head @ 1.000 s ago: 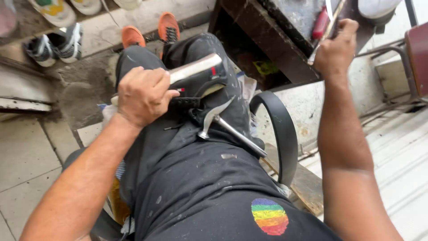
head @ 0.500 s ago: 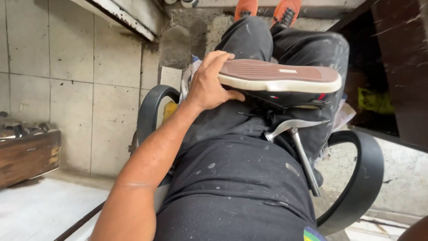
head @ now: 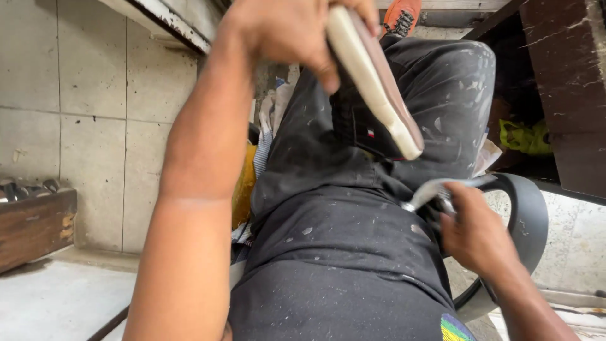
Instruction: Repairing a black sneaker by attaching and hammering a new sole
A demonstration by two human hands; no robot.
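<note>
My left hand (head: 297,31) had a closed grip on the shoe (head: 379,82), sole side up, held above my lap. Right hand (head: 476,237) was closed round the hammer (head: 435,189) handle, head resting on my thigh by the chair armrest (head: 524,215).

A wall (head: 95,113) of large pale grey tiles stood on the left, with dark grout lines and a worn metal ledge (head: 158,22) slanting across its top. Below it lay a light, dusty floor (head: 57,303). A brown wooden box (head: 35,230) sat against the wall at the left edge. A dark wooden bench (head: 562,82) filled the upper right. Light was soft and even.
</note>
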